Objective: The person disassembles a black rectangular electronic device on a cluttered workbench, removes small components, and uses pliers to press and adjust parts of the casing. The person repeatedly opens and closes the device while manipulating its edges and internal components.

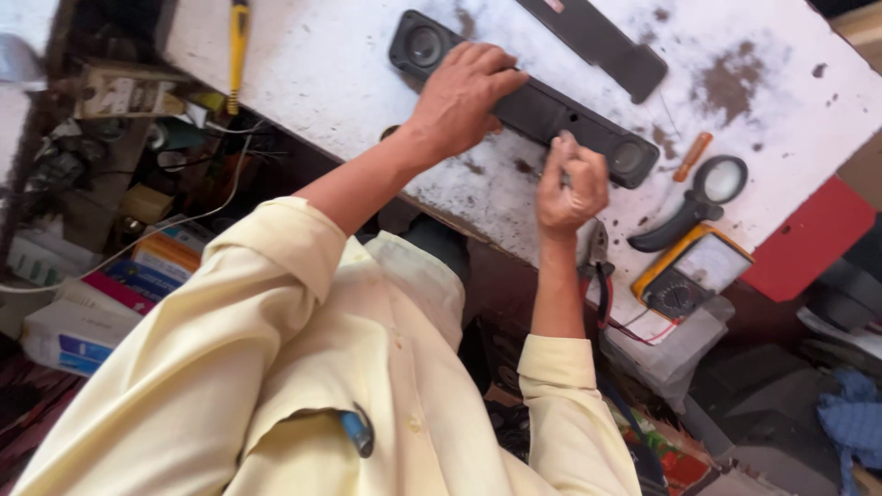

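The long black speaker bar (528, 101) lies flat on the stained white table (312, 83), running slantwise under both hands. It looks like a rigid plastic housing, probably light for its length, with a round speaker cone showing at each end. Those cones are likely the delicate parts, so the plain middle stretch of the casing seems the safest place to grip or press.

The left hand (459, 96) rests palm-down on that middle stretch, fingers spread and laid across the top, pinning the bar to the table. The right hand (571, 184) is curled into a loose fist at the near edge of the bar, close to its right-hand cone. Its fingers are closed around something small, but what it pinches cannot be made out.

Beyond the left hand lies a second flat black panel (597, 41). To the right of the right hand lie a magnifying glass (703, 197) with a dark handle and a small orange-handled tool (692, 156). A yellow multimeter (691, 273) sits just nearer, with pliers (597, 253) below the right wrist. Far left of the left hand, a yellow screwdriver (238, 46) lies on the table edge.
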